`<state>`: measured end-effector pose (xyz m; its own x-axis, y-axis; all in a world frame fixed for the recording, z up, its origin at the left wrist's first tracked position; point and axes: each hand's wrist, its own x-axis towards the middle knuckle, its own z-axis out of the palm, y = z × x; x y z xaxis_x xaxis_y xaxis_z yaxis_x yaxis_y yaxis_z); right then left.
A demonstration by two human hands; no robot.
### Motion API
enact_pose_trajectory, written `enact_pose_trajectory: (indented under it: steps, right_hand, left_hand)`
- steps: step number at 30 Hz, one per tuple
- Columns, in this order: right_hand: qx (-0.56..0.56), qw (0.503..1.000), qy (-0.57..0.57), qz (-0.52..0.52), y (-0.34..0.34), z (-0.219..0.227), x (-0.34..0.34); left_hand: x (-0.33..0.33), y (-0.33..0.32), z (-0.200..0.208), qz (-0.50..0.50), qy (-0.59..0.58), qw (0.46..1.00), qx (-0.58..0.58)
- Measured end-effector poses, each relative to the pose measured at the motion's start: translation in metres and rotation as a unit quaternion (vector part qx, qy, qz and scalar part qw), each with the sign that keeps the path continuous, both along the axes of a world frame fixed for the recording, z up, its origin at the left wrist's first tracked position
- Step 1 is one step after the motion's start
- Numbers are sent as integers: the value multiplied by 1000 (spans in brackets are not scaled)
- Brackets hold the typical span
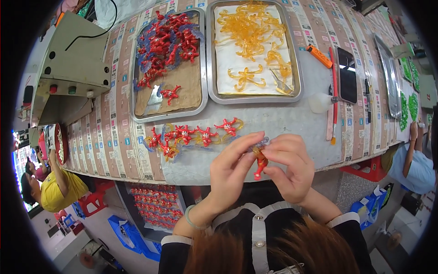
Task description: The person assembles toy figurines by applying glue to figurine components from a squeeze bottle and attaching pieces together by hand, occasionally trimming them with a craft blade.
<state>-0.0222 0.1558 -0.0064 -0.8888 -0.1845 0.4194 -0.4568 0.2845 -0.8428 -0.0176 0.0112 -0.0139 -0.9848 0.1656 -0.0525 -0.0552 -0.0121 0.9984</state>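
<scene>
Both hands meet just over the near edge of the paper-covered counter, the forearms rising from below with elbows bent outward. The left hand comes in from the left, thumb and fingertips pinching a small red plastic figure with translucent yellow and bluish parts; a pale green bangle circles that wrist. The right hand faces it, fingers curled, also grasping the piece, which points a red end toward the near edge. Left of the hands, a row of similar red figures lies along that edge; farther in stand two silver metal trays.
</scene>
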Motion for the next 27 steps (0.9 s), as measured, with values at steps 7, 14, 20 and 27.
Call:
enact_pose_trajectory:
  steps: [7,14,20,27]
  right_hand:
    - [112,992,46,-43,5,-10,7]
    - [21,933,29,-358,42,-45,-21]
    - [-8,938,-129,-322,85,-69,-37]
    - [-380,873,-295,-79,32,7,-2]
  left_hand:
    - [-4,5,-6,-39,-227,881,413]
    - [1,-17,-13,11,-225,848,479]
    - [0,-16,-11,-19,-211,854,474]
    - [7,-16,-10,-12,-162,871,463]
